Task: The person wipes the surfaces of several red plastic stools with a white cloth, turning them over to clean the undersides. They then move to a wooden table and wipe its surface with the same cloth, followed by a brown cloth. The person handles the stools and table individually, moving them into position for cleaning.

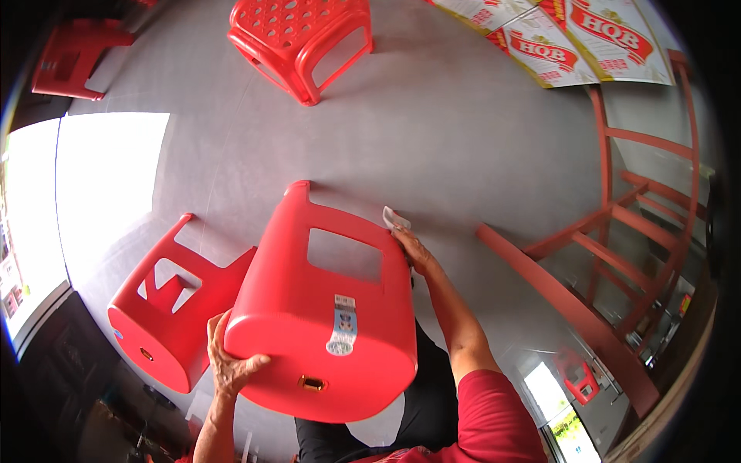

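Note:
A large red plastic stool [285, 339] stands tilted in front of me, its rounded seat with a small slot toward me and its legs pointing away. Stickers run down the side panel below a wide cut-out. My left hand [231, 361] grips the seat's left edge, thumb on the seat face and fingers along the side. By the far right leg, my right hand [414, 251] holds a crumpled white cloth [396, 219]; its grip is partly hidden. A second red stool [166, 339] lies on its side just left of the first.
A red stool with a perforated seat [297, 38] stands at the far side, another red stool [73, 62] at far left. To the right is a reddish-brown ladder-like frame [610, 216]. Printed cartons [556, 46] lie at far right. Bright light falls on the grey floor [432, 139].

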The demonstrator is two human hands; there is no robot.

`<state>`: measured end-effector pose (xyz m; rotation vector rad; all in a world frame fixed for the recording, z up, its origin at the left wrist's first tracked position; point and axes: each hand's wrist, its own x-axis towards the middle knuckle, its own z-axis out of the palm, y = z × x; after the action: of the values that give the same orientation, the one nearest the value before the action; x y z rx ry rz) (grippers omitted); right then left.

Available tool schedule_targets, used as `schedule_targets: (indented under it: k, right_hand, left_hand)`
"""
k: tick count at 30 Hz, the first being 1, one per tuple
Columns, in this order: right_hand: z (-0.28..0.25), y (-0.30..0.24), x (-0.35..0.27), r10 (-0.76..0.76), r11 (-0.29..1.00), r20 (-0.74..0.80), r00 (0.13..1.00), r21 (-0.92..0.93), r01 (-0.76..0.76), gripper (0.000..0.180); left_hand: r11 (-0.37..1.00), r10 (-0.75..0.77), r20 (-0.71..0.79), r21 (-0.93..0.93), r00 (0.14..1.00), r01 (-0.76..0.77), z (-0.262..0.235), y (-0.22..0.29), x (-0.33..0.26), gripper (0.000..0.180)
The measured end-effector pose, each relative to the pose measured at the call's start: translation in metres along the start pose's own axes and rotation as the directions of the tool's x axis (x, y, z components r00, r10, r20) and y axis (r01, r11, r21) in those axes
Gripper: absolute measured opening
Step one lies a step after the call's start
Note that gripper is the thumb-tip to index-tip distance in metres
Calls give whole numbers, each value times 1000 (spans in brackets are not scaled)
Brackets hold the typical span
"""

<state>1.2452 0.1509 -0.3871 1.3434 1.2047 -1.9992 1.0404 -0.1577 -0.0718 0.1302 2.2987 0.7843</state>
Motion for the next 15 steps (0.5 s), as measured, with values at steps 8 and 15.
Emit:
schedule_targets:
  k: [8,15]
  right_hand:
    - [-19,39,77,-444,826,-92,891,-427,367,38]
    - [48,-65,-18,-327,765,97,940,-557,324,35]
  left_hand:
    - [999,-23,10,47,1000,23,-3,-10,1,114]
    - [998,-33,-17,58,999,34,-5,-15,-2,110]
